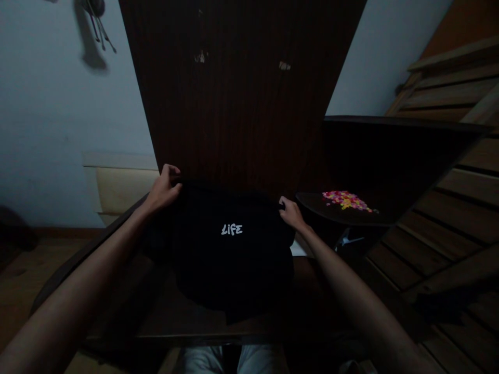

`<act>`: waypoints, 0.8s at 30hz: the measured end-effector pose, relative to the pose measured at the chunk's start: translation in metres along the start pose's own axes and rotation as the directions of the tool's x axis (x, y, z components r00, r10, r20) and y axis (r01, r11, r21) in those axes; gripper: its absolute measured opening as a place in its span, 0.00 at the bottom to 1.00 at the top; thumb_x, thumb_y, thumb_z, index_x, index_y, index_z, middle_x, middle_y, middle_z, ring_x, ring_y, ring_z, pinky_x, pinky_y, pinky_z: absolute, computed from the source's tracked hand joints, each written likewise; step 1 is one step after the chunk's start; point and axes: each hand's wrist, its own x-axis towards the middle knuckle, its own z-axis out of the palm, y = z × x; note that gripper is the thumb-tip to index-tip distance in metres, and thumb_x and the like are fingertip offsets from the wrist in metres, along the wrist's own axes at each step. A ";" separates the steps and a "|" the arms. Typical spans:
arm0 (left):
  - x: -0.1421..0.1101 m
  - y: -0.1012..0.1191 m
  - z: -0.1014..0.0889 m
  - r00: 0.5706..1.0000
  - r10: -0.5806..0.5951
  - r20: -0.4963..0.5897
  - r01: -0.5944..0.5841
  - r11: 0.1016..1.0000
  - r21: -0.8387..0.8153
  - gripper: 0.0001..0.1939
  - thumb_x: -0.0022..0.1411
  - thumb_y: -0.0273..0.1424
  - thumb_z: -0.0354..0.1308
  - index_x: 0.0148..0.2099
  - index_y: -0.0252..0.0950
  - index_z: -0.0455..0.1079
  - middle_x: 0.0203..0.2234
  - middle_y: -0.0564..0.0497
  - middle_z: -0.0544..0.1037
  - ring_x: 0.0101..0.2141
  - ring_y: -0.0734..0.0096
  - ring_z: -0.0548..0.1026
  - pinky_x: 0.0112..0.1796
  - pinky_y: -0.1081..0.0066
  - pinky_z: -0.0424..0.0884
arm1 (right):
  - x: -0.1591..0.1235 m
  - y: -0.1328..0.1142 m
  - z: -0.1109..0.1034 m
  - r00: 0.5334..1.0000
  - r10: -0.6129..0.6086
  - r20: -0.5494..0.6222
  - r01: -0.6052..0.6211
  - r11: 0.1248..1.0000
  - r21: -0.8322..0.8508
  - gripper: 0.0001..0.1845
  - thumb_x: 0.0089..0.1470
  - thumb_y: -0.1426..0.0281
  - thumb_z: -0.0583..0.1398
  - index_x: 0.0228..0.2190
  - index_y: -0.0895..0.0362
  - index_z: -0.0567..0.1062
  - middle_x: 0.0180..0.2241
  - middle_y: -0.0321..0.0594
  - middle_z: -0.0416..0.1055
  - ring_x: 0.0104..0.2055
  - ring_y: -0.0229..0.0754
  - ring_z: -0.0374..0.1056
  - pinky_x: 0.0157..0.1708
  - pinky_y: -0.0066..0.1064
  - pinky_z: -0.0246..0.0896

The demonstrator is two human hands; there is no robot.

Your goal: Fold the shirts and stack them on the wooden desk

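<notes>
A black shirt (234, 270), with "LIFE" in white letters on it, is spread over the dark wooden desk (156, 322). My left hand (166, 189) is at its upper left corner, thumb and fingers closed on the cloth. At the upper right edge my right hand (290, 212) grips the fabric in curled fingers. Dim light hides most of the folds and the exact outline of the shirt. Part of something white (301, 246) shows beside the shirt, under my right wrist.
Behind the shirt rises a tall dark wooden panel (241, 104). A dark corner shelf (319, 200) at the right carries a cluster of small pink and yellow pieces (346, 200). Wooden slats (448, 202) stand farther right. A pale wall (70, 104) is on the left.
</notes>
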 end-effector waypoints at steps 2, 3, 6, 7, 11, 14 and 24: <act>0.001 0.001 0.010 1.000 0.005 -0.026 -0.002 0.993 0.116 0.23 0.53 0.26 0.53 0.52 0.35 0.58 0.39 0.45 0.73 0.41 0.59 0.74 0.42 0.64 0.68 | -0.003 -0.009 0.008 0.998 0.026 -0.058 -0.033 0.992 -0.124 0.07 0.50 0.75 0.56 0.34 0.54 0.67 0.35 0.40 0.70 0.35 0.44 0.64 0.31 0.31 0.53; 0.000 0.001 0.017 1.000 -0.005 -0.007 0.007 0.984 0.179 0.23 0.54 0.25 0.52 0.53 0.34 0.58 0.40 0.44 0.74 0.41 0.57 0.74 0.42 0.62 0.68 | -0.004 -0.014 0.013 0.997 0.039 -0.063 -0.050 0.983 -0.177 0.08 0.50 0.74 0.57 0.35 0.54 0.67 0.37 0.42 0.70 0.37 0.45 0.65 0.32 0.32 0.54; -0.010 -0.002 0.037 0.993 -0.033 0.115 -0.014 0.923 0.384 0.17 0.57 0.24 0.50 0.50 0.33 0.62 0.43 0.39 0.73 0.42 0.53 0.74 0.42 0.59 0.69 | -0.010 -0.023 0.026 0.998 0.056 -0.039 -0.065 0.953 -0.295 0.09 0.51 0.72 0.60 0.36 0.55 0.67 0.41 0.47 0.70 0.44 0.50 0.64 0.38 0.35 0.56; -0.015 -0.003 0.042 0.987 -0.031 0.158 -0.043 0.897 0.440 0.15 0.58 0.24 0.49 0.48 0.34 0.64 0.44 0.38 0.72 0.43 0.52 0.73 0.42 0.59 0.69 | -0.012 -0.025 0.029 0.998 0.059 -0.034 -0.067 0.945 -0.320 0.10 0.51 0.72 0.61 0.37 0.55 0.67 0.42 0.48 0.69 0.46 0.52 0.63 0.40 0.36 0.57; -0.039 0.002 0.048 0.981 0.106 0.160 -0.178 0.817 0.548 0.11 0.60 0.26 0.48 0.43 0.33 0.69 0.51 0.35 0.70 0.51 0.44 0.67 0.46 0.53 0.66 | -0.022 -0.026 0.026 0.996 0.080 -0.028 -0.085 0.949 -0.303 0.09 0.51 0.69 0.62 0.35 0.56 0.68 0.41 0.49 0.70 0.44 0.51 0.64 0.40 0.36 0.57; -0.069 0.011 0.039 0.981 0.189 -0.035 -0.141 0.831 0.538 0.14 0.62 0.31 0.48 0.47 0.32 0.68 0.52 0.34 0.70 0.52 0.44 0.66 0.48 0.51 0.64 | -0.039 -0.021 0.012 0.985 0.168 0.043 -0.158 0.971 -0.182 0.10 0.55 0.64 0.58 0.25 0.55 0.66 0.29 0.41 0.70 0.34 0.45 0.66 0.33 0.32 0.54; -0.187 0.013 0.026 0.884 -0.434 0.173 0.354 0.863 0.359 0.20 0.59 0.47 0.47 0.28 0.39 0.71 0.31 0.39 0.79 0.38 0.46 0.77 0.38 0.59 0.69 | -0.145 -0.019 -0.016 0.834 0.214 0.508 -0.333 0.930 0.154 0.36 0.56 0.41 0.49 0.11 0.54 0.62 0.14 0.36 0.62 0.21 0.39 0.62 0.29 0.32 0.55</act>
